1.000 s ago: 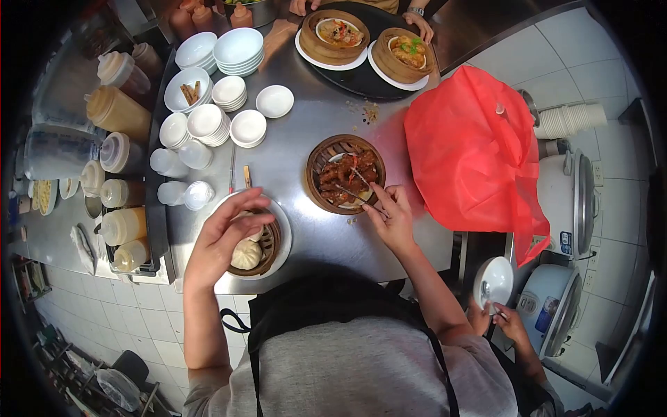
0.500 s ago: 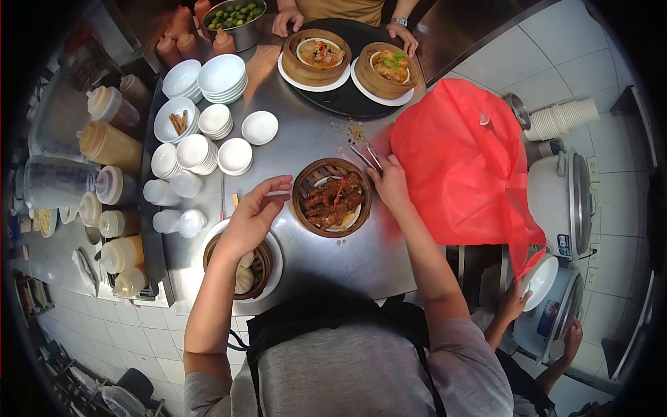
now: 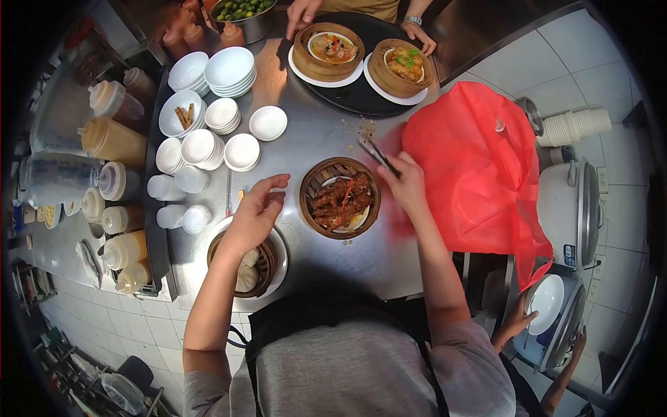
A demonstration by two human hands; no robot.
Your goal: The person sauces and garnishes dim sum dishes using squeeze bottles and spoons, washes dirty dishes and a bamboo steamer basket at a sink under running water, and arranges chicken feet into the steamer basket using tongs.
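My right hand (image 3: 405, 182) is closed around metal tongs (image 3: 376, 154), their tips pointing up and left over the steel counter. My left hand (image 3: 258, 213) holds nothing, its fingers stretched and slightly curved. Between the hands stands a round bamboo steamer (image 3: 306, 214) with sauced chicken feet (image 3: 342, 202) in a white dish, topped with red strips. Partly hidden beneath my left forearm, another bamboo steamer (image 3: 267, 277) with white buns (image 3: 247, 275) rests on a white plate (image 3: 281, 260).
Across the counter, a person's hands rest by a black tray (image 3: 333, 101) with two filled steamers (image 3: 316, 66). A red bag (image 3: 465, 167) lies at the right. White bowls (image 3: 229, 69) and small dishes (image 3: 268, 123) stand at left. Beside me, another person's hand (image 3: 517, 321) holds a white bowl (image 3: 546, 304).
The tongs' arms have come closer together in my right hand. The whole view has shifted slightly. The nearby person's white bowl has turned to show more of its inside.
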